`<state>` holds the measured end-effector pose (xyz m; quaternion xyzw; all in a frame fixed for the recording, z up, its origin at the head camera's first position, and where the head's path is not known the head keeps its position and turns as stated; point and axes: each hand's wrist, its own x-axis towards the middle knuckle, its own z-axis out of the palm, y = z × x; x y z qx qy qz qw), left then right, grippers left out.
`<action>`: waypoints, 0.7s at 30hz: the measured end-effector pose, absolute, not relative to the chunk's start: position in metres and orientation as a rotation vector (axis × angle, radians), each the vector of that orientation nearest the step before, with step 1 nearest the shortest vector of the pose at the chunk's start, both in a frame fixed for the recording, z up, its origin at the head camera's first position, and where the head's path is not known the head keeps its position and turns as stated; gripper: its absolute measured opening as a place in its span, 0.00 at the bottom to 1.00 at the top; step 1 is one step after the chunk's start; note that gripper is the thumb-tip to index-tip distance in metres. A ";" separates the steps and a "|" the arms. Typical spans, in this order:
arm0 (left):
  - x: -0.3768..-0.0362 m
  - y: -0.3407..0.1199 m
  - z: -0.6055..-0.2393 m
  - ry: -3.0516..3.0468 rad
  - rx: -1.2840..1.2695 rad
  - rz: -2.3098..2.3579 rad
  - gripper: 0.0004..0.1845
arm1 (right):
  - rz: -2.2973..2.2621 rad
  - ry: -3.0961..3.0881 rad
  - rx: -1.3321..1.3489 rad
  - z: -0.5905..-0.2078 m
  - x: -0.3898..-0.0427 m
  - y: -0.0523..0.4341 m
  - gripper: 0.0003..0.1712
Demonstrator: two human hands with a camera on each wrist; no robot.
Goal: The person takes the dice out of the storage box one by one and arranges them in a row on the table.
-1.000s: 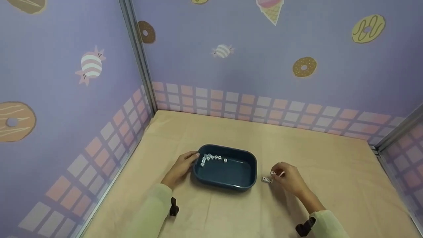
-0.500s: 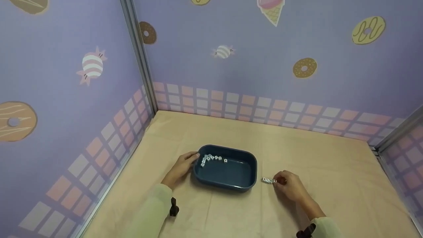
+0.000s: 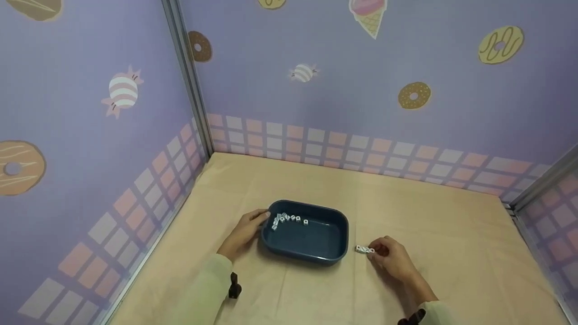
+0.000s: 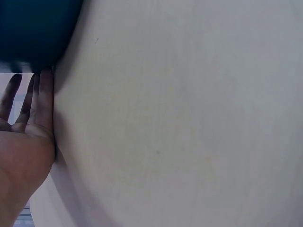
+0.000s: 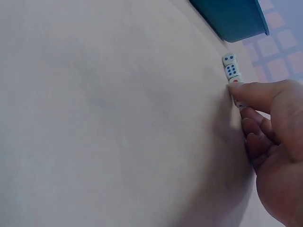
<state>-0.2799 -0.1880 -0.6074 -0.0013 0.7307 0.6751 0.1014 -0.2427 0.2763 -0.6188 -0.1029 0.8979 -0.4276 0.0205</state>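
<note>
A row of white dice (image 3: 362, 249) lies on the cloth just right of a deep dark blue rectangular dish (image 3: 311, 258). My right hand (image 3: 395, 259) pinches the die at the row's right end between thumb and curled fingers. In the right wrist view, the thumb (image 5: 260, 94) is against a die with a red pip; dice with blue pips (image 5: 230, 71) extend beyond it toward the dish. My left hand (image 3: 244, 232) holds the dish's left end, thumb at the rim and fingers (image 4: 45, 99) along the outer wall. Several more dice (image 3: 292, 218) lie inside the dish, toward its far left corner.
A cream cloth (image 3: 429, 216) covers the table. Purple walls (image 3: 352, 99) printed with sweets stand behind and at both sides, joined by a metal post (image 3: 189, 81) at the back left. Black straps (image 3: 234, 286) circle both wrists.
My right hand has lowered a die from above the row and set it at the row's right end, then shifted slightly left. The left hand and dish have stayed in place.
</note>
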 end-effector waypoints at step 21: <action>-0.277 -0.190 -0.606 2.181 -0.026 1.966 0.33 | -1.395 2.801 -0.221 -0.627 -0.242 0.271 0.11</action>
